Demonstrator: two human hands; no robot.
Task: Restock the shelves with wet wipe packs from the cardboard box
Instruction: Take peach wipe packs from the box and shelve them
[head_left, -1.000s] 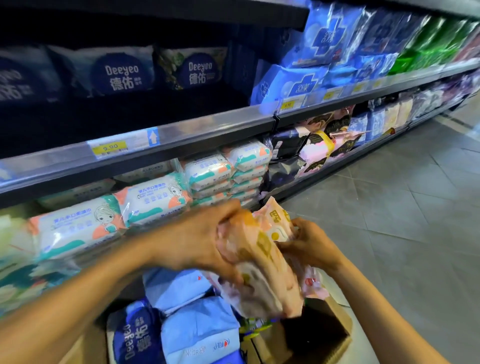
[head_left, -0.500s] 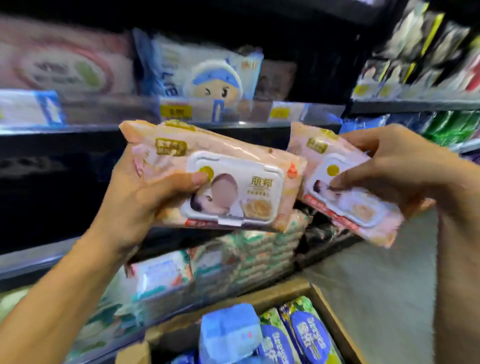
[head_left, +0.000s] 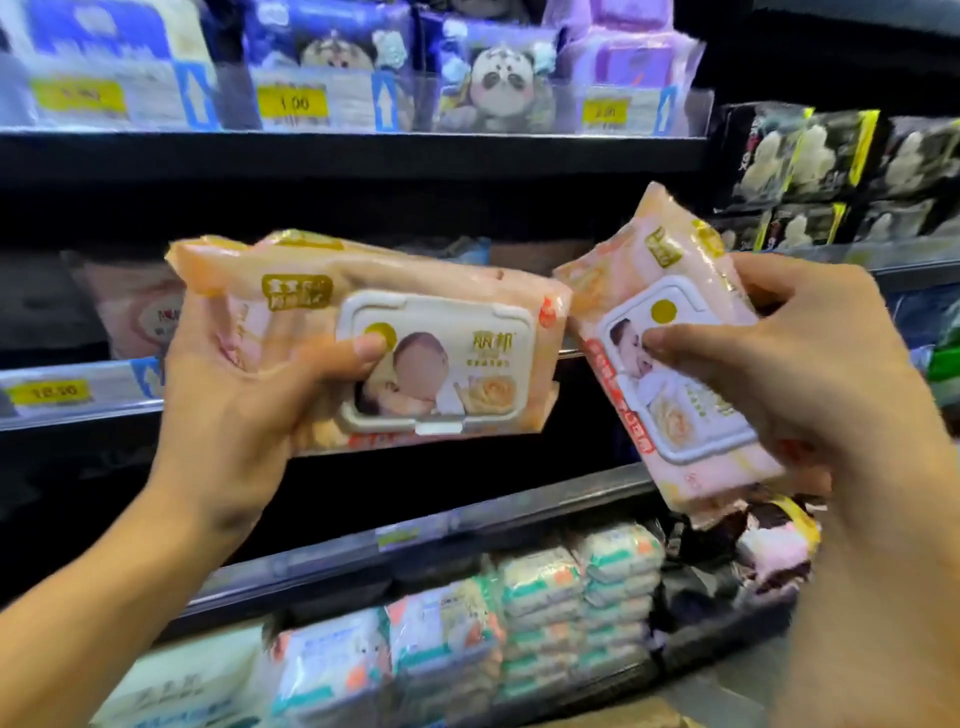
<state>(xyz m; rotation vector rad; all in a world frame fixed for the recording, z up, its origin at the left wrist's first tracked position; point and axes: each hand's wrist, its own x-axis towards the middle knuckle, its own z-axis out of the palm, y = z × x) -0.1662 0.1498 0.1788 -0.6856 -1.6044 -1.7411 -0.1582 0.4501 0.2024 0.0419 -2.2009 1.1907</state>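
Both lifted higher than before: left hand (head_left: 234, 400), nine o'clock, fingers wrapped round the level pack (head_left: 415, 291); right hand (head_left: 815, 379), three o'clock, fingers pinching the tilted pack (head_left: 657, 275) (steeper now).

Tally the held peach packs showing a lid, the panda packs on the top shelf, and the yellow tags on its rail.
Peach packs: 2, one in the left hand, one in the right hand
Panda packs: 2
Yellow tags: 3
Total: 7
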